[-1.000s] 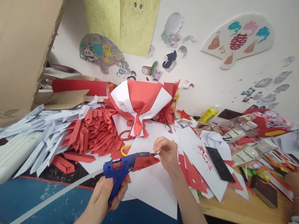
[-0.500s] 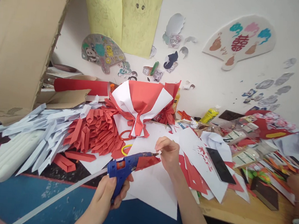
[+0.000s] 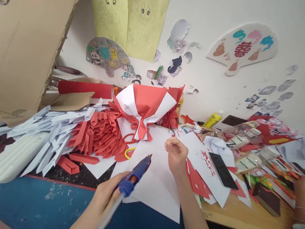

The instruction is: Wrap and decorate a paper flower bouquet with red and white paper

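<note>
My left hand [image 3: 106, 199] is closed around a blue hot glue gun [image 3: 133, 177], whose dark nozzle points up and away over white paper sheets [image 3: 159, 186]. A long translucent glue stick [image 3: 110, 214] trails from its back end. To the right of the nozzle, my right hand [image 3: 176, 155] is raised above the paper with its fingers curled together, apart from the gun. Whatever those fingers hold, if anything, is too small to make out. Behind both hands stands a red and white paper bouquet wrap [image 3: 149, 103].
Left lie piles of folded red paper strips [image 3: 99, 135] and white paper strips [image 3: 56, 138]. Yellow-handled scissors [image 3: 129, 152] lie near the gun. A black phone [image 3: 222, 170] rests on papers at right. At the right edge is another person's hand [image 3: 304, 192].
The glue gun has turned from pointing right to pointing away, and its nozzle has drawn apart from my right hand. The red paper piece beside the nozzle no longer shows.
</note>
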`<action>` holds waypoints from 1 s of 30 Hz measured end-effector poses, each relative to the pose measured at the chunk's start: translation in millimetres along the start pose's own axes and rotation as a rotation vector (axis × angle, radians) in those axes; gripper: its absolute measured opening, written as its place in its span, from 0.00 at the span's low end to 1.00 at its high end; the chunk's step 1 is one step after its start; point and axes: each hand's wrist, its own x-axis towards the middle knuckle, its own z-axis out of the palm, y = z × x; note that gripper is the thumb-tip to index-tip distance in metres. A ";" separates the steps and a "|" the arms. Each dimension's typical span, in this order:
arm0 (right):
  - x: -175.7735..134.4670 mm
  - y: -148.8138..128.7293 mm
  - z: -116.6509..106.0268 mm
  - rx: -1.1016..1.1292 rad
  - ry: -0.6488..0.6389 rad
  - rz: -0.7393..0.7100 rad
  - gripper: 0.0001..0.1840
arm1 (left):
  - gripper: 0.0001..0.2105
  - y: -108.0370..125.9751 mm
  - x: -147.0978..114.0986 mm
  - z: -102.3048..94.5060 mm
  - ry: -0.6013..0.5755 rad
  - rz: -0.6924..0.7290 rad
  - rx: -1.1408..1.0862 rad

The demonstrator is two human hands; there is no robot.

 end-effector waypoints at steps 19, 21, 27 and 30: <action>116.9 -49.4 104.8 -0.311 -0.118 0.122 0.12 | 0.24 -14.7 35.1 18.9 -0.256 0.322 0.903; 134.4 -44.8 127.5 -0.391 -0.129 0.089 0.11 | 0.24 -14.1 33.5 17.7 -0.245 0.316 0.881; 168.2 -29.1 171.9 -0.569 -0.139 0.040 0.09 | 0.23 -18.0 32.8 12.3 -0.236 0.328 0.863; 174.8 -24.5 174.7 -0.593 -0.139 0.070 0.09 | 0.24 -22.8 33.7 8.8 -0.227 0.350 0.884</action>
